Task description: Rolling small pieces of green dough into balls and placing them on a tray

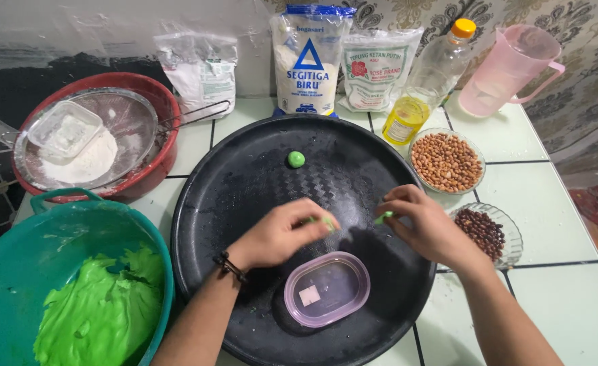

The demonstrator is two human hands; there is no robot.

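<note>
Over the black round tray (245,169), the left hand (279,234) and right hand (424,227) each pinch a green dough piece (383,217) with fingers closed on it. One finished green ball (296,159) sits beyond the fingers; much green dough (102,312) remains in the teal basin (14,264). Bowls right of the fingers hold peanuts (446,161) and dark beans (483,230).

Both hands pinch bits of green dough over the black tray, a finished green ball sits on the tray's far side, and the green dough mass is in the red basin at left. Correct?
Not quite. In the head view the dough mass lies in the teal basin, not the red basin, which holds a sieve of flour. The rest stands: left hand, right hand, ball, black tray.
</note>
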